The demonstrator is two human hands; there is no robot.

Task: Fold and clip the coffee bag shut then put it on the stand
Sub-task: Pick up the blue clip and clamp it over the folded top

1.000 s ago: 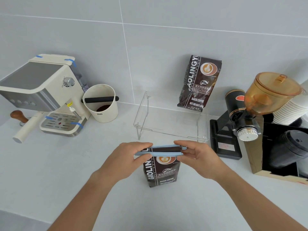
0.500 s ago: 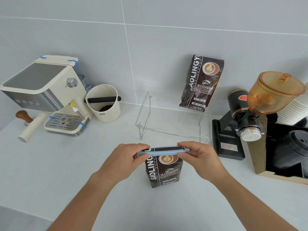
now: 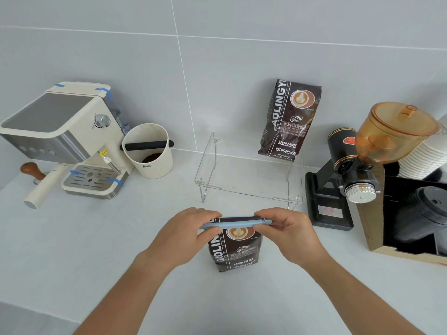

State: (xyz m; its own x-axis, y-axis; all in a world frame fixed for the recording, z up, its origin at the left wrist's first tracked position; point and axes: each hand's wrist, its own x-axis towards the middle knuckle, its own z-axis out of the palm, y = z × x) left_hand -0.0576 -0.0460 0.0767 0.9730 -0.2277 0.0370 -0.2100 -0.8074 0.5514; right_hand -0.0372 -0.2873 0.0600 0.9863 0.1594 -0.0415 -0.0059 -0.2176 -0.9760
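Observation:
A dark brown coffee bag [image 3: 238,252] stands upright on the white counter in front of me. Its top is folded over, and a long light-blue clip [image 3: 235,223] lies across the fold. My left hand [image 3: 186,235] pinches the clip's left end and my right hand [image 3: 287,232] pinches its right end. Behind the bag stands a clear acrylic stand [image 3: 251,175]. A second coffee bag [image 3: 290,119] of the same kind leans against the wall at the stand's back right.
An espresso machine [image 3: 65,139] and a cream knock box [image 3: 148,154] stand at the left. A black grinder [image 3: 348,170] with an amber hopper and a box holding cups [image 3: 416,209] sit at the right.
Both hands have stayed on the clip's ends over the folded bag top. The clip's two arms look pressed closer together. The view has shifted slightly.

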